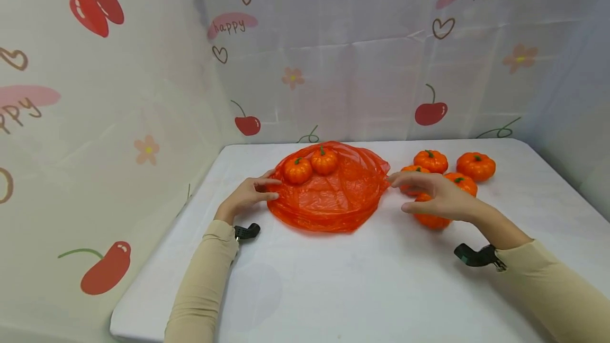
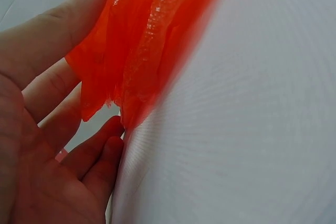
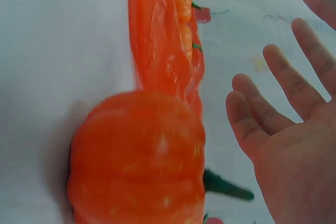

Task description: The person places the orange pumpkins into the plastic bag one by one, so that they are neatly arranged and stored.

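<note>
A thin red plastic bag (image 1: 329, 200) lies spread on the table, its mouth wide and its rim gathered. Two small orange pumpkins, one at the left (image 1: 297, 170) and one beside it (image 1: 324, 161), sit in the bag. My left hand (image 1: 248, 195) is at the bag's left edge. In the left wrist view its relaxed fingers (image 2: 55, 85) reach behind the red film, with the thumb apart from them. My right hand (image 1: 436, 195) hovers right of the bag, fingers spread and holding nothing. A nearby pumpkin (image 3: 139, 156) fills the lower right wrist view.
Several loose pumpkins stand on the right of the white table (image 1: 305, 285), such as one at the far right (image 1: 475, 167) and one at the back (image 1: 431, 161). Cherry-printed curtains (image 1: 352, 89) hang behind the table and at its sides.
</note>
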A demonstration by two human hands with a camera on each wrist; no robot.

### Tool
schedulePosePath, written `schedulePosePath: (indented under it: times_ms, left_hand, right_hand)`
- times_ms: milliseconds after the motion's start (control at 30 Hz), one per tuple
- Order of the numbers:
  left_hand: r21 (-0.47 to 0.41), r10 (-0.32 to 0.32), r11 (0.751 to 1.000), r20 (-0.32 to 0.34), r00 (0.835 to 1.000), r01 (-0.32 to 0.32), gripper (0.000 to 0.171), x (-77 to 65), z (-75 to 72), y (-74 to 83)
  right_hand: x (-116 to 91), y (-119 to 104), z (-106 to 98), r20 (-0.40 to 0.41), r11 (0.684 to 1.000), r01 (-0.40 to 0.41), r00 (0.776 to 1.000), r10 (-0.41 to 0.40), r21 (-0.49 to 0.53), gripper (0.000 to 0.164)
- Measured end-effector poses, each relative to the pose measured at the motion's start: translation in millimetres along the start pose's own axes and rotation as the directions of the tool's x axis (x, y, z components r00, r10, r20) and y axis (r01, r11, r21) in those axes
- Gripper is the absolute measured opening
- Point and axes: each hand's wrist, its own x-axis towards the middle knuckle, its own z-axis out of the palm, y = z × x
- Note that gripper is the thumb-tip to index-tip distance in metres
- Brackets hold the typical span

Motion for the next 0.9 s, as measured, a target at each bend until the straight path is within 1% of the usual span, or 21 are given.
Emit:
schedulePosePath:
  times_ms: [233,400,533,667,900]
  left_hand:
    - [0.003,0.006,1.000,0.004,1.000,-0.006,0.047,-1.3,0.6,0.6]
    - [0.003,0.003,1.000,-0.002,1.000,-0.003,0.047,-1.8,0.0,1.7]
    - [0.017,-0.002,1.000,0.000,1.000,0.002,0.047,-0.7,0.0,1.6]
    - [0.022,-0.003,1.000,0.000,1.000,0.003,0.047,-0.9,0.8,0.2]
    - [0.014,0.000,1.000,-0.006,1.000,0.000,0.047,-0.2,0.1,-1.0]
  right_hand:
    - [-17,6,-12,-0.033,0.996,-0.055,0.998,0.053,-0.067,0.043]
    - [-23,12,-20,-0.051,0.990,-0.095,0.995,0.090,-0.108,0.046]
    - [-27,20,-22,-0.050,0.989,-0.096,0.995,0.091,-0.113,0.050]
    - [-29,26,-23,-0.049,0.988,-0.106,0.994,0.102,-0.109,0.050]
    - [-33,27,-28,-0.063,0.984,-0.144,0.988,0.138,-0.109,0.047]
